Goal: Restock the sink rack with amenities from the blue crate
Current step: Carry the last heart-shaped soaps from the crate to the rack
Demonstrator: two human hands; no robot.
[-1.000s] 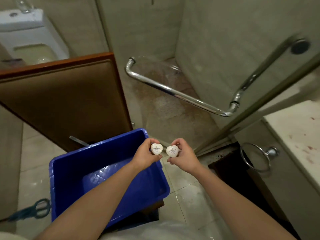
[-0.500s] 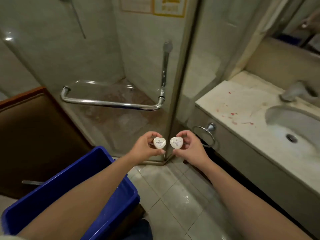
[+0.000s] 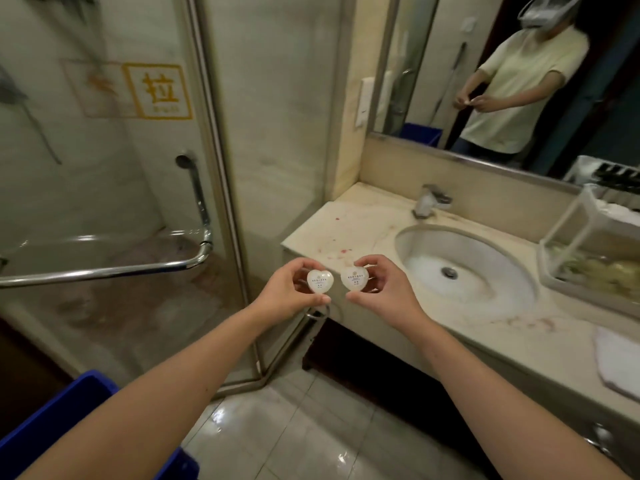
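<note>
Blue crate (image 3: 69,410) sitting at the lower left, partly hidden by our left forearm, as we are standing over glossy floor tiles (image 3: 277,427). Ahead, we are holding up two small white heart-shaped amenities side by side, near each other but not touching. Our left grip (image 3: 287,292) is pinching the left heart (image 3: 319,281) between thumb and curled fingers. Our right grip (image 3: 384,292) is grasping the right heart (image 3: 354,278) the same way, with the printed faces turning toward us. Both hearts are hovering just in front of the near corner of the counter (image 3: 346,230), which is showing reddish stains. A folded white towel (image 3: 620,362) is lying near its front edge. Beyond our grips, the sink basin (image 3: 464,268) is sitting sunk in the counter. The clear sink rack (image 3: 568,220) is standing to its right, well apart from the hearts, and is holding yellowish items low down. Farther back, the faucet (image 3: 431,200) is rising behind the basin. The mirror (image 3: 415,64) is reflecting a person in a pale shirt
</note>
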